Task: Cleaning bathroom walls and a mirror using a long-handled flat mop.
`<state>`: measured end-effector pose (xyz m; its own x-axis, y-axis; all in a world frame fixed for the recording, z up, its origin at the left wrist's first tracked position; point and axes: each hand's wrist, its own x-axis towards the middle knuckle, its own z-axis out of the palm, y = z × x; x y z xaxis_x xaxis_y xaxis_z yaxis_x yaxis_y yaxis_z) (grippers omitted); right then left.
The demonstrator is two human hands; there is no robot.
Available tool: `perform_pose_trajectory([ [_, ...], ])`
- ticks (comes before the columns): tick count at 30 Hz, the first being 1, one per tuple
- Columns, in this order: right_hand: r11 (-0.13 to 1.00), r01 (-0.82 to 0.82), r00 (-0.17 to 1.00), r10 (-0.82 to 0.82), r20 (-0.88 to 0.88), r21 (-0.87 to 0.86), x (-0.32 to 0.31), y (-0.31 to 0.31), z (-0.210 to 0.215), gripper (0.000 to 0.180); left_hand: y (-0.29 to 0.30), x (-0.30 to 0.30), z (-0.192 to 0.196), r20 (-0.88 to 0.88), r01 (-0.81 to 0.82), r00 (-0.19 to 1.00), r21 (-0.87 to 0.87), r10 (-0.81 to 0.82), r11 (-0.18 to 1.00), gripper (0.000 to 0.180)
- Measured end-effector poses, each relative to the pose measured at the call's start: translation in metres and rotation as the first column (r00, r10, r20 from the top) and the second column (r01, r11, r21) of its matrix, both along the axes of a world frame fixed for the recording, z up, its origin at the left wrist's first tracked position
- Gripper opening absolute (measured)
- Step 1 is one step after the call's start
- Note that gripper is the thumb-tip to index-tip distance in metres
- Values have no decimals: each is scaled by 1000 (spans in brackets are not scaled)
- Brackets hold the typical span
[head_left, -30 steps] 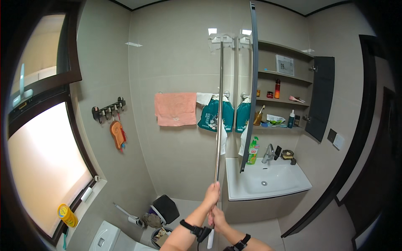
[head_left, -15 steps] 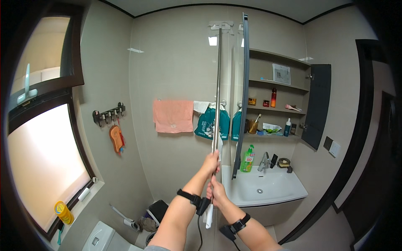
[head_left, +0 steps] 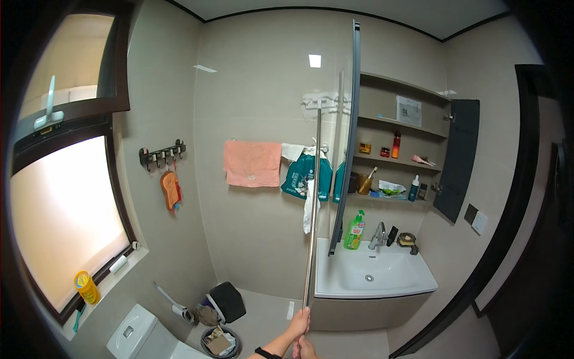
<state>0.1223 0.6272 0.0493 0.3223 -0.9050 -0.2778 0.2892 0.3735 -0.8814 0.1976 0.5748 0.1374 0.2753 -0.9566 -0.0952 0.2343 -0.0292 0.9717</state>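
A long metal pole (head_left: 313,239) runs from my hands up to a flat mop head (head_left: 320,103) with a pale cloth pad, which rests against the tiled wall above the towels. Wrapped around the pole low in the view is my left hand (head_left: 299,322). Just below it my right hand (head_left: 307,347) grips the same pole, partly cut off by the lower edge. The pole passes in front of a teal bag (head_left: 304,178) and a white cloth (head_left: 309,209) hanging on the wall.
An opened cabinet door (head_left: 348,137) stands close to the pole's right, above the sink (head_left: 341,281) with a green pump bottle (head_left: 354,232). A pink towel (head_left: 252,164) hangs left. Lower left are a toilet (head_left: 140,335), a waste bin (head_left: 234,347) and a windowsill (head_left: 113,287).
The mop head has slid down the wall from near the ceiling to just above the hanging towels. Both hands have dropped with the pole toward the lower edge.
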Motion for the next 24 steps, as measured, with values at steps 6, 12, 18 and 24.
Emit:
perform_pose_trajectory([
  [6, 991, -46, 998, 49, -27, 127, -11, 13, 0, 42, 6, -6, -3, -29, -15, 999, 50, 17, 999, 34],
  [12, 983, -148, 983, 135, -126, -107, 9, -33, 54, 44, -21, 12, 41, -20, -36, 999, -93, 35, 995, 35],
  [18, 953, -254, 960, 269, 72, -165, 51, -121, 169, 45, -106, 64, 157, 69, 23, 998, -211, -9, 977, 34],
  [24, 933, -293, 935, 325, 140, -209, 98, -175, 304, 40, -156, 107, 295, 183, -33, 979, -273, 86, 961, 34],
])
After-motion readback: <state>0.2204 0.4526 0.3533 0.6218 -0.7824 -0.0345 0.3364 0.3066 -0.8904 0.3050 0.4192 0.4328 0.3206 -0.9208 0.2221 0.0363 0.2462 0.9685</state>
